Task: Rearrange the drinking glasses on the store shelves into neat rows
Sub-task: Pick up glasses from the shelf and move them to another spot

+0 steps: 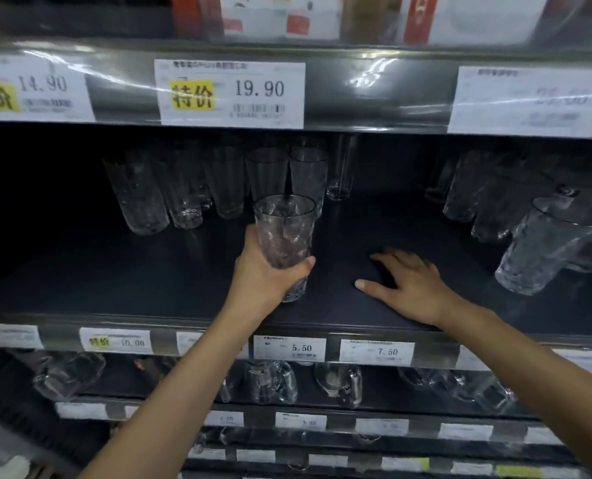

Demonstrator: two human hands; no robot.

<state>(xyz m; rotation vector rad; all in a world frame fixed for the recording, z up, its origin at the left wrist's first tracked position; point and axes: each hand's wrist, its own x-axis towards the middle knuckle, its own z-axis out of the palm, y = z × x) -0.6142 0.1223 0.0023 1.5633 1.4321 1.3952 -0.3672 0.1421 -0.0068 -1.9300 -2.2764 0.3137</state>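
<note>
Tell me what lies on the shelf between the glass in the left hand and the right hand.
Nothing. The head view shows only bare dark shelf between the glass the left hand grips and the right hand.

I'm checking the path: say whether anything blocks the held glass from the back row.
Nothing visible does. The left hand grips the glass just before the row; the right hand rests on the shelf, aside.

- A clear textured glass [284, 233] was upright at the middle of the shelf [132, 271], gripped low by the left hand [265, 276].
- A ragged row of tall clear glasses [218, 181] stood at its 11 o'clock, toward the back.
- More textured glasses [529, 236] clustered at its 3 o'clock.
</note>
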